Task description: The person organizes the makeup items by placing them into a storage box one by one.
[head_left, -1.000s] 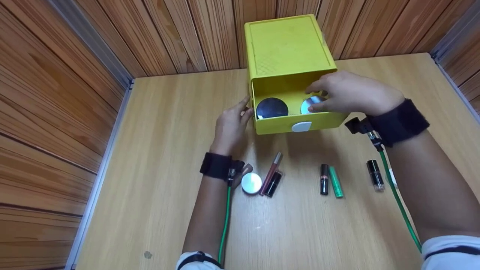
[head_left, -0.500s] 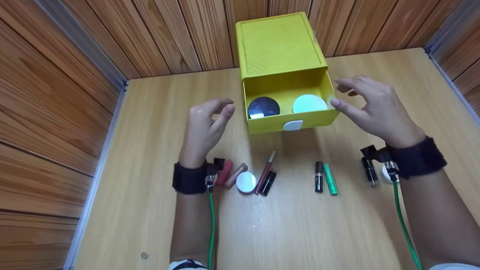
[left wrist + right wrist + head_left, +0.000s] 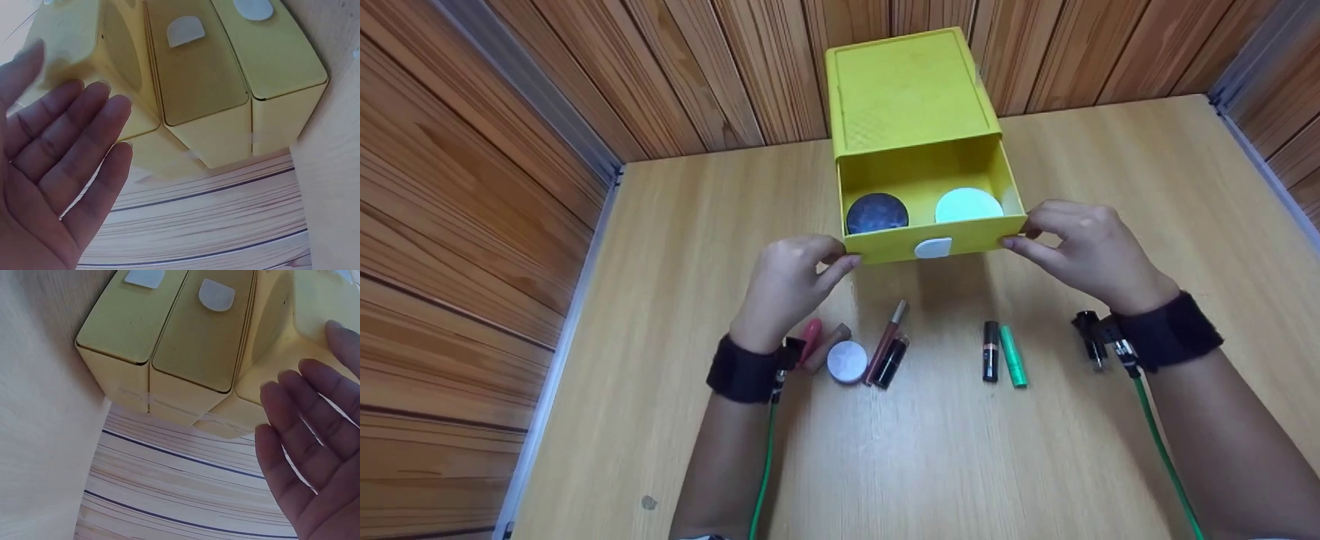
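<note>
A yellow drawer box (image 3: 915, 90) stands against the wooden back wall with its top drawer (image 3: 885, 246) pulled out. In that drawer lie a dark round disc (image 3: 877, 212) on the left and a pale, shiny round disc (image 3: 969, 205) on the right. My left hand (image 3: 795, 285) touches the drawer's front left corner, thumb by the front panel. At the front right corner, my right hand (image 3: 1091, 251) does likewise. In both wrist views the fingers stretch out fairly straight beside the drawer, with a gap between thumb and fingers.
On the table before the box lie a red-pink item (image 3: 810, 337), a brown tube (image 3: 826, 349), a round white-topped container (image 3: 847, 362), a lip gloss tube (image 3: 885, 343), black tubes (image 3: 991, 352) and a green tube (image 3: 1013, 356). A lower drawer (image 3: 199, 73) stays closed.
My right hand has left the inside of the drawer, uncovering the pale disc, and moved to the front right corner. My left hand drew away from the side, then came to the front left corner.
</note>
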The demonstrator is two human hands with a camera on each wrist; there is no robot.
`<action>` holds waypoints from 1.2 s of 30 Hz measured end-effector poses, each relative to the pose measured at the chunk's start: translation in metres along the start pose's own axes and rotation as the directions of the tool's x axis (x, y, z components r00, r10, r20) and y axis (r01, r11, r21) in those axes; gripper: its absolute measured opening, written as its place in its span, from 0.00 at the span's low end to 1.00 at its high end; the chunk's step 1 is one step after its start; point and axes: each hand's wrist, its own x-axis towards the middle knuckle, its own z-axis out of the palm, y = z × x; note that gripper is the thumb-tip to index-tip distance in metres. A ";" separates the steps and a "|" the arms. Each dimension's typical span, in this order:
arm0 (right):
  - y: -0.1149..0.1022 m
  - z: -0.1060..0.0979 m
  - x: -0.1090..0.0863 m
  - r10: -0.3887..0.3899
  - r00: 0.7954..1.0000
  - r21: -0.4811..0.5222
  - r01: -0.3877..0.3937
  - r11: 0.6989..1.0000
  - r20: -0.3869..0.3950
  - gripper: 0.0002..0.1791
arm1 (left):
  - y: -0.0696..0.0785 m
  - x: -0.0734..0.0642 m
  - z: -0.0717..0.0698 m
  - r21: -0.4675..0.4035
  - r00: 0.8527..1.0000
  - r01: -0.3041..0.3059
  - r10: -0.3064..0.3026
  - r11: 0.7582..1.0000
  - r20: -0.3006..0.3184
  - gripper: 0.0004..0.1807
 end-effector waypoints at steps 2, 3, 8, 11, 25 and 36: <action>0.000 -0.001 0.001 -0.012 1.000 -0.001 0.012 1.000 0.015 0.07 | 0.000 0.000 0.001 0.017 1.000 -0.002 0.002 1.000 -0.003 0.13; 0.000 -0.001 0.001 -0.018 1.000 -0.006 0.018 1.000 0.023 0.06 | 0.001 0.000 0.001 0.018 1.000 -0.003 0.003 1.000 -0.003 0.12; 0.000 -0.003 0.007 -0.061 0.998 -0.029 0.061 0.998 0.022 0.06 | 0.002 0.003 -0.004 0.022 1.000 -0.020 0.020 1.000 -0.005 0.11; 0.001 -0.002 0.012 -0.089 0.996 -0.044 0.089 0.995 0.006 0.06 | 0.001 0.006 -0.006 0.042 0.999 -0.046 0.046 0.998 -0.018 0.11; 0.007 0.000 0.026 -0.044 0.999 -0.055 0.045 0.997 0.022 0.06 | -0.008 0.020 0.000 0.077 0.998 -0.054 0.057 0.996 -0.039 0.12; 0.020 0.009 0.041 -0.018 1.000 -0.052 0.018 0.998 0.011 0.06 | -0.022 0.033 0.007 0.126 0.993 -0.058 0.070 0.990 -0.097 0.13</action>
